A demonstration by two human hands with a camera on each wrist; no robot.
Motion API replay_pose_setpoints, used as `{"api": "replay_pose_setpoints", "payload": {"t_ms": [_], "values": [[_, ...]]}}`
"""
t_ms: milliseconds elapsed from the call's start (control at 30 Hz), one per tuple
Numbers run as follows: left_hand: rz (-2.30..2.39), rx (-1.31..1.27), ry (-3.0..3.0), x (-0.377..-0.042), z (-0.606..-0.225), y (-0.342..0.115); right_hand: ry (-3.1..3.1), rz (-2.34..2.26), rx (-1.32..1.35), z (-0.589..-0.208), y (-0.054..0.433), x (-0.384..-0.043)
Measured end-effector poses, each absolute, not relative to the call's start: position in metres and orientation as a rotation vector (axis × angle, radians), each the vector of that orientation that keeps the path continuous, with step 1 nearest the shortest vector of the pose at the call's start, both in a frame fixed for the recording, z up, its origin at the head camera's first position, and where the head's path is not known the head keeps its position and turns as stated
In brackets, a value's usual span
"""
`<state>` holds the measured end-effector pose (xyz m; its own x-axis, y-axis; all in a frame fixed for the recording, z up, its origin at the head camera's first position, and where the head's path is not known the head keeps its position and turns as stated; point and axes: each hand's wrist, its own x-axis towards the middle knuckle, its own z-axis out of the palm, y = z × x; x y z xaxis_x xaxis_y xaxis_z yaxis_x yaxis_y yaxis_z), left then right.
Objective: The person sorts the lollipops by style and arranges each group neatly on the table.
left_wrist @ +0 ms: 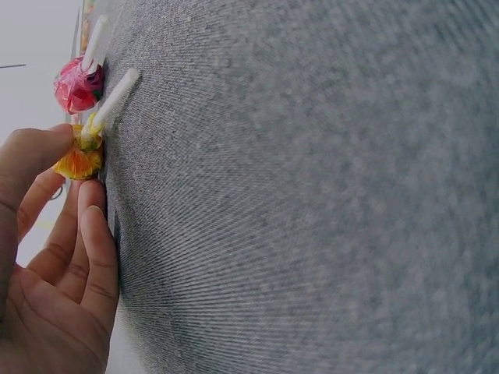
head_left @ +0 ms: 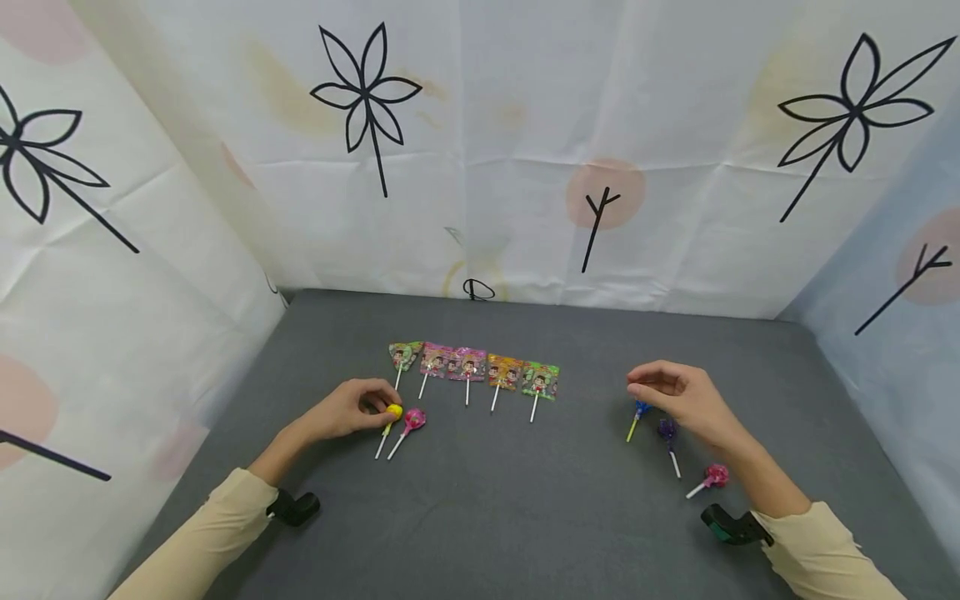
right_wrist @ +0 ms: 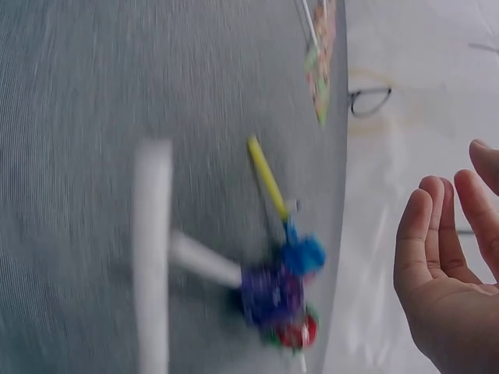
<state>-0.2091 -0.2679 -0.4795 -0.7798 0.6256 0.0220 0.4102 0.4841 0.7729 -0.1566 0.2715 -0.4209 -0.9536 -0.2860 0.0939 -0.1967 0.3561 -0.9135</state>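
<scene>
My left hand (head_left: 358, 408) pinches the round head of a yellow lollipop (head_left: 393, 412) between thumb and fingers, and its white stick points toward me. Right beside it lies a pink lollipop (head_left: 414, 419), also seen past the thumb in the left wrist view. On the other side, my right hand (head_left: 686, 400) hovers with loosely bent fingers and holds nothing. Below its fingertips is a blue lollipop (right_wrist: 302, 255) with a yellow stick. Nearer to me lie a purple lollipop (head_left: 667, 429) and a pinkish-red lollipop (head_left: 717, 475). A red-and-green lollipop (right_wrist: 298, 332) shows partly behind the purple one.
Several flat-wrapped lollipops stand in a row across the middle of the grey table (head_left: 480, 517), among them an orange one (head_left: 505, 372) and a green one (head_left: 540, 380) at the right end. A white patterned cloth (head_left: 510, 233) hangs behind the table's far edge.
</scene>
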Motion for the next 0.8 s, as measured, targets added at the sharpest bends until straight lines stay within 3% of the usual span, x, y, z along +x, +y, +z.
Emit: {"api": "replay_pose_setpoints", "payload": {"t_ms": [800], "values": [[1.18, 0.89, 2.485, -0.21, -0.481, -0.27, 2.698, -1.352, -0.374, -0.438, 0.326, -0.17]]}}
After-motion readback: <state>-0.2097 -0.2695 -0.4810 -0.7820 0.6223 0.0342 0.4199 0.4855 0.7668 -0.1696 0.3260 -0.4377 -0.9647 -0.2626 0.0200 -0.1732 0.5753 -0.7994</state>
